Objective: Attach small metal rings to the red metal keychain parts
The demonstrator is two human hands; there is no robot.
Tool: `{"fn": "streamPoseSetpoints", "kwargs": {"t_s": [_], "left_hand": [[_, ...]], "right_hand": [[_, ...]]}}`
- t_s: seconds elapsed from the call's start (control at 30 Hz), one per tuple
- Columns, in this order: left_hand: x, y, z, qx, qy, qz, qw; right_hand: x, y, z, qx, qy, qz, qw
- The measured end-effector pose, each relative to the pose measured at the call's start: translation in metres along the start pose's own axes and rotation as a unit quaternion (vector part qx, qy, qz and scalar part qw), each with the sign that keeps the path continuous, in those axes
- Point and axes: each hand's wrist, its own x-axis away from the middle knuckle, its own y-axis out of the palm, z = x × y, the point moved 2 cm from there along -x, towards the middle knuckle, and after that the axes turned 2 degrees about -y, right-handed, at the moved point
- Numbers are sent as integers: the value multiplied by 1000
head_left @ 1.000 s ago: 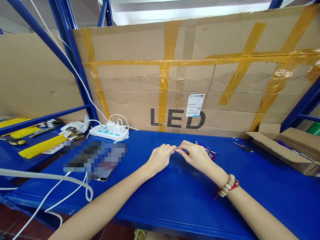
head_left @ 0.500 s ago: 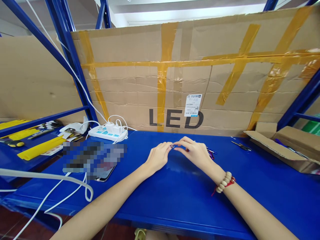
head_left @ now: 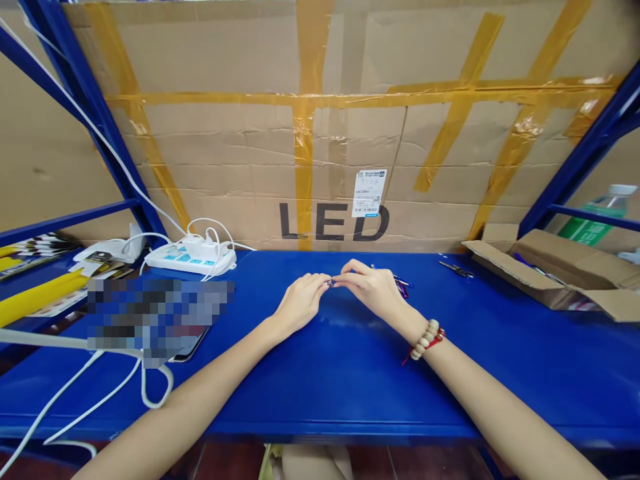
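Note:
My left hand (head_left: 301, 301) is closed in a pinch on a small shiny metal piece (head_left: 329, 283), reddish-purple in part, held just above the blue tabletop. From the other side my right hand (head_left: 371, 289) pinches the end of the same piece, its thumb and forefinger together. The fingers hide most of the piece, so its exact kind is not clear. A beaded bracelet (head_left: 426, 340) with a red cord sits on my right wrist. Just behind the right hand lie several slim purple and blue metal items (head_left: 403, 287), partly covered by it.
A white power strip (head_left: 193, 259) with plugs and loose cables stands at the left, near a phone (head_left: 193, 347) partly blurred out. Keys (head_left: 456, 269) lie to the right, beside an open cardboard box (head_left: 540, 280). A large taped carton (head_left: 240, 153) walls off the back.
My right thumb and forefinger have closed onto the small metal piece; they were slightly apart around its ring-like end before. The view has tilted down and turned slightly right.

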Motion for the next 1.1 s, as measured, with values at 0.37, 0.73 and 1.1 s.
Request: {"fn": "streamPoseSetpoints", "kwargs": {"t_s": [0.37,0.73,1.1], "left_hand": [[0,0,1,36,-11,-59,998],[2,-1,0,48,-2,-64,997],[2,-2,1,66,6,-33,997]], "right_hand": [[0,0,1,18,-34,-59,998],[0,4,4,-29,-11,-82,996],[0,6,6,-87,33,-61,994]]}}
